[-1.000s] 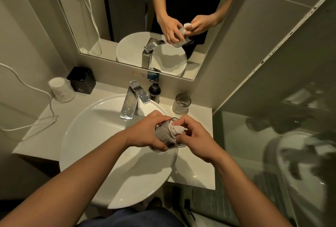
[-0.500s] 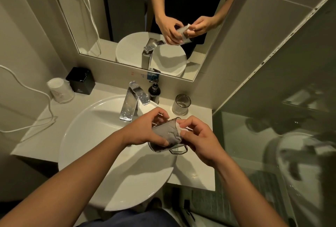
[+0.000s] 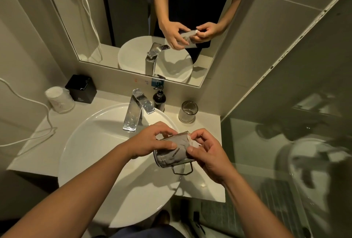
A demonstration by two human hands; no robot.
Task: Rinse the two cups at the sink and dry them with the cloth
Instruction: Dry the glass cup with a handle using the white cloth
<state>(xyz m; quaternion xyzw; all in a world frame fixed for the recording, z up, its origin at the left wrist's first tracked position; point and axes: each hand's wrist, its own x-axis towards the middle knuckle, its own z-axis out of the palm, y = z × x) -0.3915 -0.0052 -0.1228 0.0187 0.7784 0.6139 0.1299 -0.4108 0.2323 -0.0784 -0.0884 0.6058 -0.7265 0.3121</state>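
Head view: cups, two; one clear handled cup (image 3: 172,155) held on its side over the right rim of the basin (image 3: 91,142), left hand (image 3: 152,141) clasping its wall, printed lettering too small to read; right hand (image 3: 206,154) pinching white cloth (image 3: 192,142) at the mouth; one ribbed glass cup (image 3: 188,111) upright on the counter (image 3: 202,184), beyond the grip, apart, bare counter around it; faucet (image 3: 136,109) just left of the grip.

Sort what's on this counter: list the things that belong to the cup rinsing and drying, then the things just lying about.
In the job: handled cup, cloth, left hand, right hand, ribbed cup, tap, basin.

Lying about: black box, soap bottle, wrapped cups, white cable.
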